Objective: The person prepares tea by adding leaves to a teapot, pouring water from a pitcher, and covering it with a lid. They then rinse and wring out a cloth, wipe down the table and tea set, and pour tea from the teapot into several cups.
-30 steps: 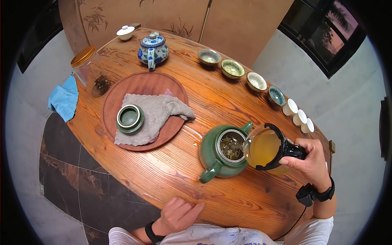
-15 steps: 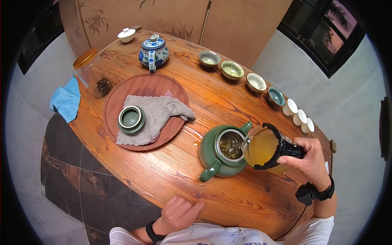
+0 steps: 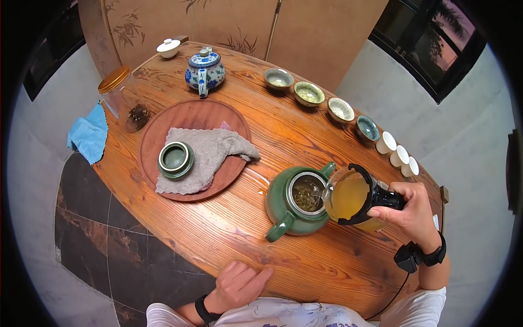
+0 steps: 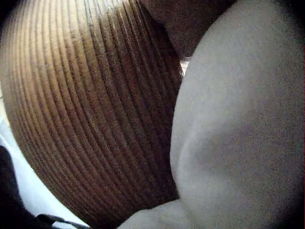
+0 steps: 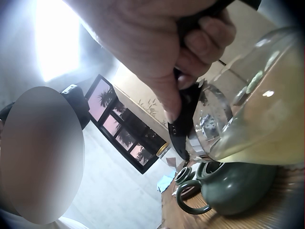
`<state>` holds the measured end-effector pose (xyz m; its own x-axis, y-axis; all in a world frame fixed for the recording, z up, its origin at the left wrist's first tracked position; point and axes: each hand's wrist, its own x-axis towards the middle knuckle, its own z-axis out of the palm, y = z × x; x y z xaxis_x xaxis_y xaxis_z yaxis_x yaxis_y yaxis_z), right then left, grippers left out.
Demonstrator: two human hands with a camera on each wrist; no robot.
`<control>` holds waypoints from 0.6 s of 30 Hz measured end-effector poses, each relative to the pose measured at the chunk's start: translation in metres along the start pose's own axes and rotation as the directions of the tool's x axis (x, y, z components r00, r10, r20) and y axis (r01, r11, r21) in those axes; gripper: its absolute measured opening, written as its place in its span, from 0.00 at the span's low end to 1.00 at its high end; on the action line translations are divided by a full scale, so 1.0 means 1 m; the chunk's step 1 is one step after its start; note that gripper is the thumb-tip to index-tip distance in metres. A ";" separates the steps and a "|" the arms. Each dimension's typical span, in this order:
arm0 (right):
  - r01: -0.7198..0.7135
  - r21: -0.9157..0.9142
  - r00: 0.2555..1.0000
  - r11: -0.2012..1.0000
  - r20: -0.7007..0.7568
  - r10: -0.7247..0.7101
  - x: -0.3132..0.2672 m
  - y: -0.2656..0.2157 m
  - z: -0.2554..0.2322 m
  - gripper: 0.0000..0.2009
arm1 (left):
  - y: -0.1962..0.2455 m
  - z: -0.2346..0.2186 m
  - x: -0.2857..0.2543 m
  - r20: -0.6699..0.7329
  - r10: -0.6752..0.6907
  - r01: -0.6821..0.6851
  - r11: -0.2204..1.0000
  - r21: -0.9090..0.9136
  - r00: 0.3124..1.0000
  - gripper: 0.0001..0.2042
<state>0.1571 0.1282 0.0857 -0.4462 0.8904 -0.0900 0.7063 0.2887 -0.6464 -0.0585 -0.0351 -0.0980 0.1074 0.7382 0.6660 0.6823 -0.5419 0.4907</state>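
My right hand (image 3: 411, 210) grips the black handle of a glass pot (image 3: 351, 196) that holds yellow liquid. The pot is tilted left, its lip at the mouth of a green teapot (image 3: 280, 191) whose lid is off. Liquid runs from the lip onto the wet tea leaves (image 3: 308, 195) inside. In the right wrist view, fingers wrap the handle and the glass pot (image 5: 271, 109) leans over the green teapot (image 5: 233, 188). My left hand (image 3: 238, 286) rests at the table's near edge, fingers loosely bent, holding nothing. Only wood grain and pale cloth (image 4: 238, 119) fill the left wrist view.
A round wooden tray (image 3: 204, 111) bears a grey cloth (image 3: 210, 152) and an upturned green lid (image 3: 175, 159). Behind stand a blue-and-white teapot (image 3: 205, 71), a white lidded bowl (image 3: 169, 48) and a jar (image 3: 122, 90). Several cups (image 3: 340, 110) line the far right edge. A blue cloth (image 3: 90, 133) hangs left.
The glass pot keeps its tilt, shifting very slightly left. Liquid around the leaves in the green teapot looks higher. The left hand has stayed in place.
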 end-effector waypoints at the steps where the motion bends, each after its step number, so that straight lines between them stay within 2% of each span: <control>1: 0.000 0.000 1.000 1.000 -0.001 0.000 0.000 0.000 0.000 0.14 | 0.000 0.000 0.000 -0.001 -0.001 0.001 1.000 -0.002 1.000 0.18; 10: 0.031 -0.006 1.000 1.000 -0.006 -0.031 -0.001 0.003 0.000 0.14 | 0.001 -0.001 0.001 -0.001 -0.002 0.002 1.000 -0.007 1.000 0.18; 13: -0.002 0.024 1.000 1.000 -0.003 0.002 -0.002 0.006 0.000 0.14 | 0.001 0.000 0.001 -0.004 0.000 0.000 1.000 0.000 1.000 0.18; 18: -0.056 0.220 0.998 0.974 0.007 0.056 -0.005 0.010 -0.001 0.12 | 0.002 -0.001 0.001 0.009 -0.014 0.014 1.000 0.004 1.000 0.17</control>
<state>0.1665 0.1273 0.0809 -0.4098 0.9027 -0.1309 0.5916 0.1538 -0.7914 -0.0579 -0.0356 -0.0952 0.1041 0.7492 0.6542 0.6869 -0.5298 0.4974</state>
